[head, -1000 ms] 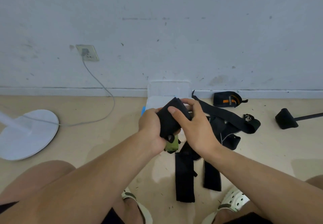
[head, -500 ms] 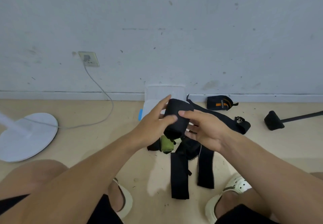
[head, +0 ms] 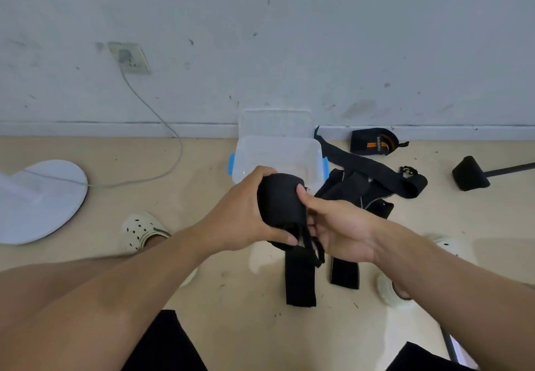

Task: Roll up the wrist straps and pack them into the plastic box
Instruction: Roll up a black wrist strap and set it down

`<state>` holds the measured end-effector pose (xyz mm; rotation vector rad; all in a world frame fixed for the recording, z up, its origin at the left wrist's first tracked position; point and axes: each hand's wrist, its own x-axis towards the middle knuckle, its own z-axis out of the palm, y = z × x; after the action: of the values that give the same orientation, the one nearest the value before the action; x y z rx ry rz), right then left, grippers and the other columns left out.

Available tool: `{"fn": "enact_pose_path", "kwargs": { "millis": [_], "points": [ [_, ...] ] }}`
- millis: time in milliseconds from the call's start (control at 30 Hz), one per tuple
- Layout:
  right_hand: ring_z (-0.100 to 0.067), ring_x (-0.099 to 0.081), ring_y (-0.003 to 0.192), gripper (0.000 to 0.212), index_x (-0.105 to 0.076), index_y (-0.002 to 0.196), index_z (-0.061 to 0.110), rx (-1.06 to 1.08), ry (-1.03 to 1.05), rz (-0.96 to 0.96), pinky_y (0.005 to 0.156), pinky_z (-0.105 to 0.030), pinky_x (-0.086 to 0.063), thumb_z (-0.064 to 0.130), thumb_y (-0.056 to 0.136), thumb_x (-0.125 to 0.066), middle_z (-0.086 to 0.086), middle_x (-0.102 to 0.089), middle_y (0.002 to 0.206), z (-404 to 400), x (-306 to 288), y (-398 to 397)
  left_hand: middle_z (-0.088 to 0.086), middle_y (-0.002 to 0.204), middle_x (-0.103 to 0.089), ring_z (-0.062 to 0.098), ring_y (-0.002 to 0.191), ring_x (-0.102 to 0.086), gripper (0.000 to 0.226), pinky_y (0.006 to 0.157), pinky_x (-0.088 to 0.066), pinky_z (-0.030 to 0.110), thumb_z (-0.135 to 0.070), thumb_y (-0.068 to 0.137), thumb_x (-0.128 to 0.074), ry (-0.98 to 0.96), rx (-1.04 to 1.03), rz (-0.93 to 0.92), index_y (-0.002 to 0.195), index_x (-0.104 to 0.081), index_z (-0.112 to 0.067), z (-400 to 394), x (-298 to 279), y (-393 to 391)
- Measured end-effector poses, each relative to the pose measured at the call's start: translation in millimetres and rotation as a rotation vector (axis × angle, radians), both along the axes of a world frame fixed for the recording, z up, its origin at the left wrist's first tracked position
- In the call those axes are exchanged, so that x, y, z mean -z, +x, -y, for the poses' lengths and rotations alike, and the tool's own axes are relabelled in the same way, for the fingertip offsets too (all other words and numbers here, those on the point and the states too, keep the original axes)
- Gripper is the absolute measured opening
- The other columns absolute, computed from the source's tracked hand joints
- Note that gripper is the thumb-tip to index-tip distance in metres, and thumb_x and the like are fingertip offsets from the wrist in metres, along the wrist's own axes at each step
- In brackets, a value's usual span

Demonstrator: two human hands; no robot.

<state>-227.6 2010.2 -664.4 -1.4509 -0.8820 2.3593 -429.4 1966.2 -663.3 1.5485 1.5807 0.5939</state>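
Nearest the camera are the person's bare knees and black shorts, with both forearms reaching forward over the beige floor (head: 86,150). The left hand (head: 240,220) is curled round a rolled black wrist strap (head: 279,202), its fingers wrapped over the top and left side of the roll and its thumb pressed against the lower end. The right hand (head: 341,231) meets the roll from the other side: its thumb lies on the roll's right edge and its fingers cup underneath, where a thin black loop (head: 314,247) hangs from the bundle.

Below the hands two flat black strap tails (head: 299,281) lie lengthwise on the floor, side by side but apart. A cream clog (head: 142,230) sits to the left of the left forearm, and another pale clog (head: 389,289) shows under the right forearm.

Just beyond the hands stands the clear plastic box (head: 278,153) with blue latches, open, its lid (head: 275,123) leaning upright against the wall behind it. To the right of the box, past the right hand, a heap of loose black straps (head: 373,179) spreads over the floor. Farther right lies a black padded piece on a rod (head: 470,174).

Against the skirting, beyond the heap, rests a rolled black strap with orange stripes (head: 373,145). Far to the left of the left hand lies a white round base (head: 43,200), and a grey cable (head: 162,119) runs from it up to a wall socket (head: 130,58).
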Motion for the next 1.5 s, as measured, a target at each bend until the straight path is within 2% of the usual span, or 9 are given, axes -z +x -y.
{"fn": "enact_pose_path", "kwargs": {
  "millis": [133, 300, 433, 667, 867, 1033, 1200, 1400, 1500],
  "points": [
    [-0.021, -0.068, 0.083, 0.062, -0.067, 0.126, 0.000, -0.042, 0.000, 0.033, 0.074, -0.029, -0.056, 0.044, 0.084, -0.072, -0.015, -0.072, 0.102, 3.3, 10.5, 0.8, -0.022, 0.114, -0.055, 0.004, 0.102, -0.062, 0.098, 0.086, -0.055, 0.037, -0.058, 0.045, -0.100, -0.047, 0.080, -0.232, 0.120, -0.042, -0.036, 6.1, 6.8, -0.1],
    [-0.023, -0.072, 0.091, 0.032, -0.072, 0.115, 0.005, -0.012, 0.066, 0.083, 0.078, -0.034, -0.056, 0.026, 0.091, -0.076, -0.007, -0.079, 0.103, 5.0, 16.4, -0.8, -0.017, 0.107, -0.048, 0.009, 0.098, -0.056, 0.082, 0.075, -0.048, 0.035, -0.073, 0.058, -0.082, -0.019, 0.166, -0.557, 0.117, -0.044, -0.030, 12.3, 10.7, 8.8],
    [-0.033, -0.073, 0.111, 0.028, -0.074, 0.115, 0.005, 0.008, 0.107, 0.166, 0.109, -0.054, -0.051, 0.014, 0.089, -0.079, -0.012, -0.079, 0.109, 1.2, 17.8, -2.0, -0.018, 0.114, -0.050, 0.010, 0.107, -0.054, 0.085, 0.073, -0.041, 0.033, -0.073, 0.063, -0.075, 0.021, 0.219, -0.635, 0.134, -0.042, -0.040, 14.8, 10.3, 12.7],
    [-0.020, -0.069, 0.088, 0.011, -0.076, 0.094, 0.012, -0.053, 0.159, 0.171, 0.085, -0.039, -0.059, 0.017, 0.099, -0.067, -0.006, -0.078, 0.093, 15.5, 22.1, -6.6, -0.010, 0.104, -0.039, 0.014, 0.086, -0.044, 0.076, 0.064, -0.032, 0.032, -0.061, 0.072, -0.077, -0.005, 0.261, -0.872, 0.126, -0.039, -0.022, 16.3, 10.0, 20.4],
    [-0.018, -0.075, 0.091, 0.012, -0.077, 0.098, 0.017, -0.131, 0.372, 0.210, 0.078, -0.032, -0.054, 0.021, 0.087, -0.081, -0.002, -0.081, 0.097, 28.1, 28.8, -10.3, 0.001, 0.113, -0.041, 0.018, 0.091, -0.050, 0.066, 0.066, -0.040, 0.031, -0.042, 0.079, -0.078, 0.027, 0.222, -0.789, 0.124, -0.038, -0.016, 18.5, 20.8, 28.8],
    [-0.021, -0.075, 0.105, 0.027, -0.073, 0.118, 0.018, -0.098, 0.333, 0.193, 0.097, -0.041, -0.059, 0.012, 0.092, -0.077, -0.003, -0.080, 0.108, 15.1, 26.1, -0.1, -0.006, 0.135, -0.032, 0.015, 0.112, -0.052, 0.117, 0.083, -0.041, 0.024, -0.046, 0.060, -0.096, -0.037, 0.133, -0.443, 0.152, -0.025, -0.027, 19.2, 19.8, 23.8],
    [-0.016, -0.075, 0.103, 0.024, -0.075, 0.119, 0.021, -0.242, 0.404, 0.206, 0.101, -0.037, -0.056, 0.022, 0.094, -0.072, 0.002, -0.080, 0.106, 14.0, 22.2, -5.2, -0.004, 0.141, -0.035, 0.018, 0.120, -0.056, 0.121, 0.089, -0.044, 0.023, -0.047, 0.065, -0.094, 0.025, 0.078, -0.479, 0.160, -0.024, -0.019, 24.2, 19.7, 22.9],
    [-0.004, -0.069, 0.064, 0.016, -0.079, 0.089, 0.017, -0.208, 0.385, 0.315, 0.055, -0.013, -0.047, 0.029, 0.080, -0.083, 0.006, -0.076, 0.074, 22.3, 31.6, -14.1, 0.001, 0.147, -0.030, 0.021, 0.126, -0.051, 0.126, 0.094, -0.046, 0.029, -0.048, 0.072, -0.089, 0.056, 0.214, -0.638, 0.165, -0.010, -0.017, 24.1, 22.6, 31.9],
    [-0.009, -0.075, 0.077, 0.022, -0.080, 0.097, 0.019, -0.147, 0.357, 0.364, 0.065, -0.019, -0.052, 0.027, 0.078, -0.087, 0.005, -0.079, 0.083, 17.6, 40.0, -20.0, 0.004, 0.163, -0.015, 0.026, 0.140, -0.045, 0.139, 0.106, -0.046, 0.034, -0.045, 0.067, -0.094, -0.077, 0.260, -0.607, 0.165, -0.002, -0.013, 14.2, 21.8, 25.4]
  ]
}}
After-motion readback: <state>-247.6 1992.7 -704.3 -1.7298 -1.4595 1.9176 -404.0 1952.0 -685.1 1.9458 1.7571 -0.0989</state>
